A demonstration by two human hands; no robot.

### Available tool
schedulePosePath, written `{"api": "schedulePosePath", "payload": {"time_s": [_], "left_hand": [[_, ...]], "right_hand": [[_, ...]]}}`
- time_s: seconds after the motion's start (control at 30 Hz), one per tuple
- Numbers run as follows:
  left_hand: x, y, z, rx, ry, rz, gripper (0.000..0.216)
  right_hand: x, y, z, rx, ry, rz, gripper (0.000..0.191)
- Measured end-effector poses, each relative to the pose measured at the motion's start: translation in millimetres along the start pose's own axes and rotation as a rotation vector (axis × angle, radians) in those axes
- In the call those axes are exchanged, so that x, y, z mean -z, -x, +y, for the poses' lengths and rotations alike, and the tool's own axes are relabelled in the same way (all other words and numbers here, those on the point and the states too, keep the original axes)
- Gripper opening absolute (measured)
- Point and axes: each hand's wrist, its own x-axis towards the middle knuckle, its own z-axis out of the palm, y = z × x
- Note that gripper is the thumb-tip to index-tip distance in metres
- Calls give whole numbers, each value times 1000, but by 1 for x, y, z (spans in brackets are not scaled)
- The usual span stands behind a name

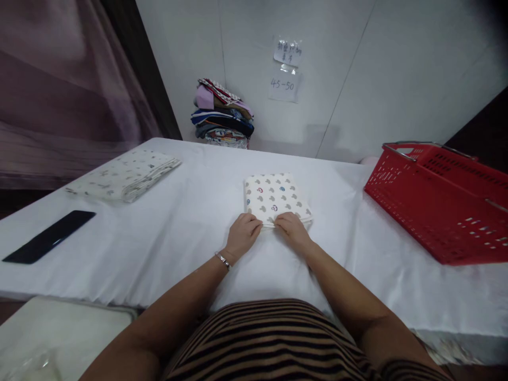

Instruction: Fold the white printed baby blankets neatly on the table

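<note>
A folded white cloth (pixel 273 193) with grey mouse-head shapes and a few red and blue ones lies flat on the white-covered table (pixel 198 211). At its near edge, toward the left corner, my left hand (pixel 243 233) pinches the fabric between thumb and fingers. My right hand (pixel 292 227) grips the same edge a little farther right, its fingers bent over the layers. Both hands rest low, close to the tabletop. A metal bracelet (pixel 223 260) circles my left wrist.
Another folded patterned cloth (pixel 123 174) lies at the left, behind a flat black strip (pixel 50 236). On the right stands a red plastic basket (pixel 440 206) with metal handles. Beyond the far edge is a stack of folded clothes (pixel 222 116); paper notes (pixel 283 84) hang on the wall.
</note>
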Motion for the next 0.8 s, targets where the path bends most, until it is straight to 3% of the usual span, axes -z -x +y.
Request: {"api": "schedulePosePath", "payload": {"time_s": [0.13,0.37,0.8], "left_hand": [[-1,1,-1,-29,-33,-15,21],[-3,-2,-1,-18,-75,-53,23],[-5,-4,1,21,-68,-22,24]], "right_hand": [[3,2,2,28,20,-16,22],[-6,0,7,-56,26,61,23],[-9,-1,5,-60,89,57,18]]}}
